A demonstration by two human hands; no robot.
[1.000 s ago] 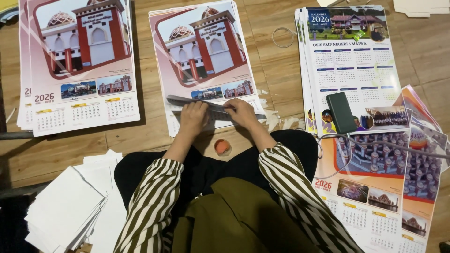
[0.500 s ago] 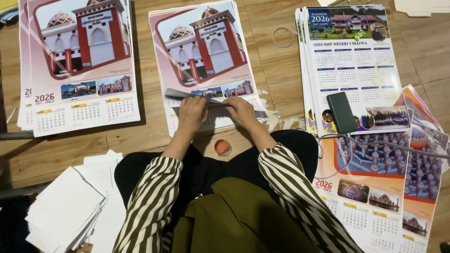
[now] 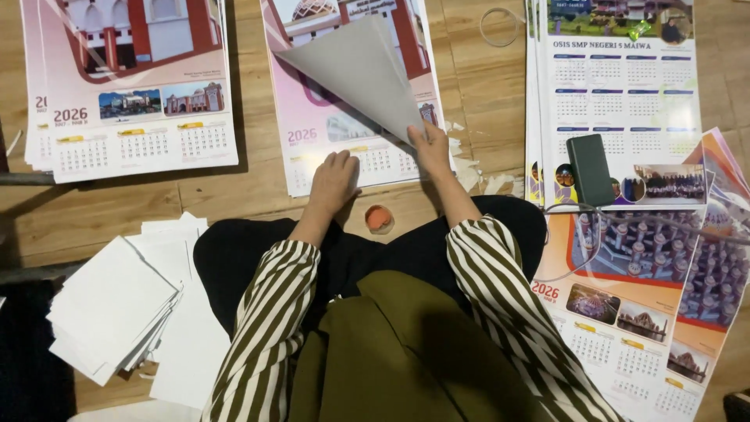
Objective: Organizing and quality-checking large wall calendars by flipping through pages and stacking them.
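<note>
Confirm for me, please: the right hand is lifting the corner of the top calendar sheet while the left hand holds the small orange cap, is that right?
Not quite. The head view shows the left hand pressing flat on the calendar stack; the small orange cap lies untouched on the floor. The right hand is indeed lifting the top calendar sheet by its corner.

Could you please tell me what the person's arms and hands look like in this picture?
Both arms wear long sleeves with olive-and-white stripes, ending at the wrists. The left hand and right hand are bare: no gloves, and no rings or watch that I can make out.
</note>
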